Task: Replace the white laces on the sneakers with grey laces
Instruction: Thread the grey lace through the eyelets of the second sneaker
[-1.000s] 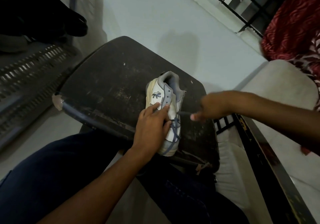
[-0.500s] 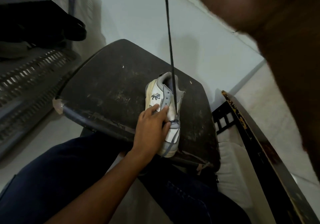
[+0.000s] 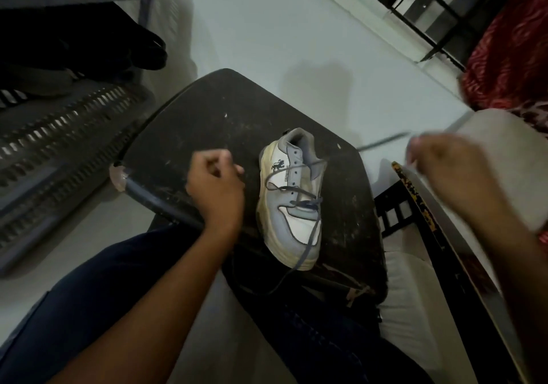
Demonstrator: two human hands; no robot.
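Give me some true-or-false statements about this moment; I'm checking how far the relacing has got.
1. The sneaker stands on the dark stool. True.
2. White laces cross its lower eyelets. False: the grey lace does.
3. The left hand presses down on the sneaker. False: it is beside the sneaker, fingers curled.
4. The right hand holds a lace end out to the sneaker's right. True.
5. A lace end hangs past the toe. True.
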